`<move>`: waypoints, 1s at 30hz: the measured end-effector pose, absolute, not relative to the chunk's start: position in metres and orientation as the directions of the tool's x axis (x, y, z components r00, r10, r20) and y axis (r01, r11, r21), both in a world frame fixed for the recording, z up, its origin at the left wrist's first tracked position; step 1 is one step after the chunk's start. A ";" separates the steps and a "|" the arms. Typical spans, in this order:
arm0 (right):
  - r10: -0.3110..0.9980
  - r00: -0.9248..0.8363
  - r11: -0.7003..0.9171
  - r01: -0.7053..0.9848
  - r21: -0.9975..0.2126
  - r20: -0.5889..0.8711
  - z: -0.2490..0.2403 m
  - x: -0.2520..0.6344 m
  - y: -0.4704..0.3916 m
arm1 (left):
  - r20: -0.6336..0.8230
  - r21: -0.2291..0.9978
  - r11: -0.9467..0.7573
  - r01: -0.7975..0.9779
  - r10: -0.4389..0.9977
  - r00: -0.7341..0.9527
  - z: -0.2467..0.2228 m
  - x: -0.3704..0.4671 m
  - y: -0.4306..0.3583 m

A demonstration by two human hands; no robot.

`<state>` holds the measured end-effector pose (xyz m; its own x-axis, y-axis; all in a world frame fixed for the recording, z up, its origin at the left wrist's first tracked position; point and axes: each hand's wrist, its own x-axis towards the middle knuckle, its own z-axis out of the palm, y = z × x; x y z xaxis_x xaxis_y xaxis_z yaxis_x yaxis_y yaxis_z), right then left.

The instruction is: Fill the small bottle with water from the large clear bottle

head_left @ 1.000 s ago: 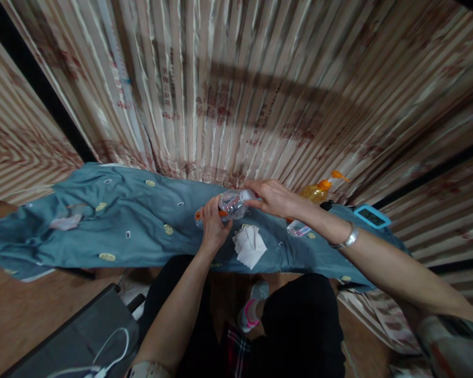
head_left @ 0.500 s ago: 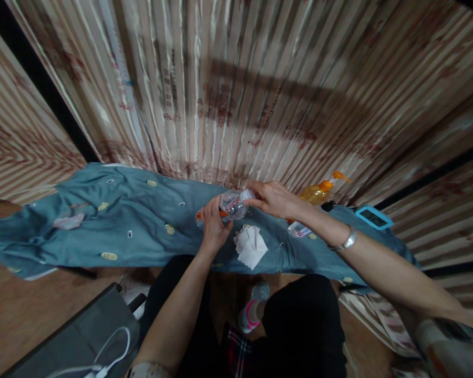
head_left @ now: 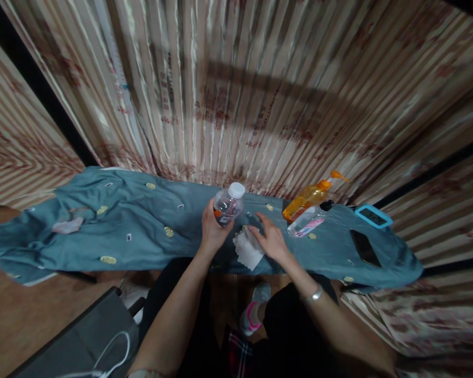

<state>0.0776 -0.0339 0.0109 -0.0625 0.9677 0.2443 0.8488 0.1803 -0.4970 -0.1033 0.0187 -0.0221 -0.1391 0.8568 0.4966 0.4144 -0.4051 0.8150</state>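
Note:
My left hand (head_left: pixel 215 230) is wrapped round a clear plastic bottle (head_left: pixel 228 203), which has a white cap (head_left: pixel 236 190) on top and an orange band partly hidden by my fingers. The bottle stands nearly upright, leaning a little to the right. Just right of it, my right hand (head_left: pixel 271 239) hovers with fingers apart over the edge of a crumpled white tissue (head_left: pixel 247 253). Whether the fingertips touch the tissue I cannot tell. Both lie over a blue-green cloth (head_left: pixel 150 210) with yellow pineapple prints.
To the right are an orange pump bottle (head_left: pixel 307 199), a clear bottle with a black top (head_left: pixel 309 220), a light-blue framed device (head_left: pixel 373 216) and a dark phone (head_left: pixel 364 248). A pale crumpled piece (head_left: pixel 69 224) lies far left. A striped curtain (head_left: pixel 220 94) hangs behind.
My right hand has left the bottle's cap and come down towards the tissue. In my left hand the bottle has turned from tilted to more upright. The phone has come into view.

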 end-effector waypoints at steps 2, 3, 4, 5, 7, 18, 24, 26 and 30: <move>0.974 -0.030 0.145 0.846 -0.513 0.225 -0.033 0.069 -0.051 | 0.460 0.845 -0.382 0.375 0.876 -0.146 -0.022 -0.103 0.018; 0.976 -0.013 0.129 0.843 -0.522 0.219 -0.051 0.064 -0.056 | 0.446 0.855 -0.373 0.361 0.883 -0.146 -0.022 -0.102 0.018; 0.976 0.006 0.113 0.839 -0.532 0.216 -0.066 0.061 -0.060 | 0.434 0.863 -0.364 0.352 0.890 -0.144 -0.022 -0.102 0.018; 0.975 0.027 0.100 0.830 -0.549 0.219 -0.077 0.060 -0.061 | 0.421 0.869 -0.353 0.347 0.896 -0.142 -0.022 -0.101 0.017; 0.968 0.077 0.087 0.794 -0.601 0.240 -0.090 0.064 -0.057 | 0.398 0.879 -0.332 0.343 0.907 -0.141 -0.021 -0.100 0.015; 0.874 0.297 0.259 0.385 -0.886 0.384 -0.008 0.080 -0.035 | 0.377 0.892 -0.326 0.313 0.918 -0.120 -0.016 -0.090 0.012; 0.782 0.149 0.441 0.554 -0.706 0.605 0.043 0.015 -0.040 | 0.470 0.863 -0.433 0.261 0.878 -0.097 -0.017 -0.077 0.007; 0.773 0.145 0.422 0.608 -0.672 0.617 0.036 0.005 -0.037 | 0.476 0.860 -0.443 0.254 0.875 -0.087 -0.020 -0.074 0.006; 0.797 0.207 0.354 0.601 -0.716 0.567 0.021 0.018 -0.026 | 0.463 0.844 -0.416 0.339 0.884 -0.069 -0.021 -0.072 0.007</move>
